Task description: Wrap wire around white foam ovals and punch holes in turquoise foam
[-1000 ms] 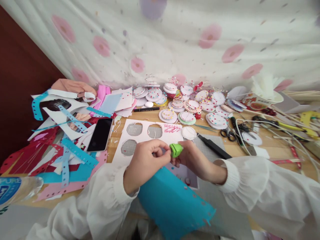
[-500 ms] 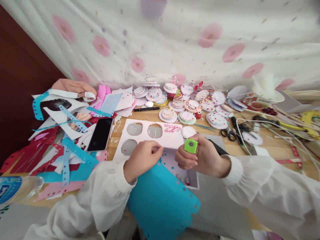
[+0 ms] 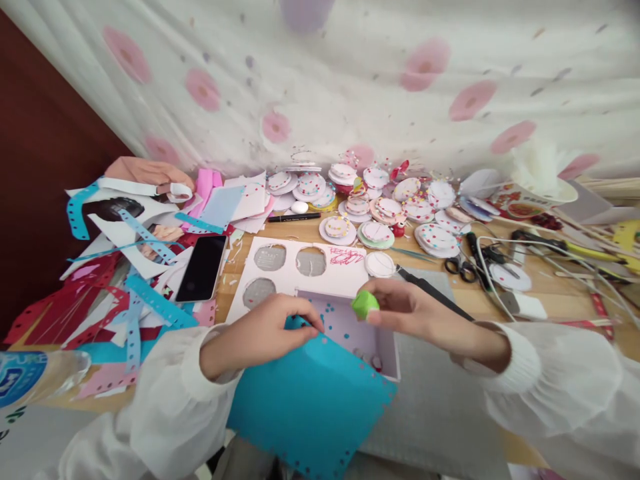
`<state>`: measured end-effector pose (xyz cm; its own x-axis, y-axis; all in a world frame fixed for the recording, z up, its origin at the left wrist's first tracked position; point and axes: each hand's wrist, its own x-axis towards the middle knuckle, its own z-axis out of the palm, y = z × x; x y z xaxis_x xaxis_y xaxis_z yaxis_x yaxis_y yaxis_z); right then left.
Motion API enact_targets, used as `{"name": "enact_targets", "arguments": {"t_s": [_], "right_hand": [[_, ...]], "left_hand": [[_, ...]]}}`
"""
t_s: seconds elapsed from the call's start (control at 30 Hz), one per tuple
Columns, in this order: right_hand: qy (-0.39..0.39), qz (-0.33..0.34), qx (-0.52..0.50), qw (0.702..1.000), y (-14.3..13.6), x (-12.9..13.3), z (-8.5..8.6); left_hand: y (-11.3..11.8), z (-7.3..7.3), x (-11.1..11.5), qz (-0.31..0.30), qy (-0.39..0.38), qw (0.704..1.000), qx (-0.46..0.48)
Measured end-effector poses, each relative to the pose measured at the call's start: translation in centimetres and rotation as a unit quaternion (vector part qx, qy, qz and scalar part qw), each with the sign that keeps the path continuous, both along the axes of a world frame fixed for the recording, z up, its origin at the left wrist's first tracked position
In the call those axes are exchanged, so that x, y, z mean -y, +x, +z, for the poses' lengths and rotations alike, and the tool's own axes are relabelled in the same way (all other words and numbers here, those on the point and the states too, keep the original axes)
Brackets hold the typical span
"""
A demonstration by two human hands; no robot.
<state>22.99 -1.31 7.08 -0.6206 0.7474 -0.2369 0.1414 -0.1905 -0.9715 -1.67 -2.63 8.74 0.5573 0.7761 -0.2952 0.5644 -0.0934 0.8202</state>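
Observation:
A blue sheet of paper with punched holes along its edges is pinched at its upper corner by my left hand. It slopes down toward me, partly over a shallow lilac box. Inside that box lie small blue paper dots and a few little roundish pieces. My right hand grips a small green craft punch between thumb and fingers, above the box's right side and apart from the sheet.
A white card with round cut-outs lies behind the box. Decorated paper discs stand in stacks along the curtain. Paper scraps, a phone and a bottle are at left; scissors and cables at right.
The green punch has been turned in my right hand and sits slightly left and lower. My left hand has shifted down, and the blue sheet has swung to the left.

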Motion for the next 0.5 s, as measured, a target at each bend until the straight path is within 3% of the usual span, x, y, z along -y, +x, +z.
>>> {"name": "enact_targets", "arguments": {"t_s": [0.2, 0.4, 0.5], "right_hand": [[0.143, 0.058, 0.135, 0.979, -1.0, 1.3, 0.5], [0.280, 0.087, 0.226, 0.929, -1.1, 1.9, 1.4], [0.309, 0.102, 0.242, 0.914, -1.0, 1.8, 1.5]], "left_hand": [[1.2, 1.0, 1.3, 0.057, 0.041, 0.998, -0.007], [1.4, 1.2, 1.6, 0.057, 0.060, 0.997, -0.005], [1.4, 0.9, 1.5, 0.058, 0.063, 0.996, 0.001]]}}
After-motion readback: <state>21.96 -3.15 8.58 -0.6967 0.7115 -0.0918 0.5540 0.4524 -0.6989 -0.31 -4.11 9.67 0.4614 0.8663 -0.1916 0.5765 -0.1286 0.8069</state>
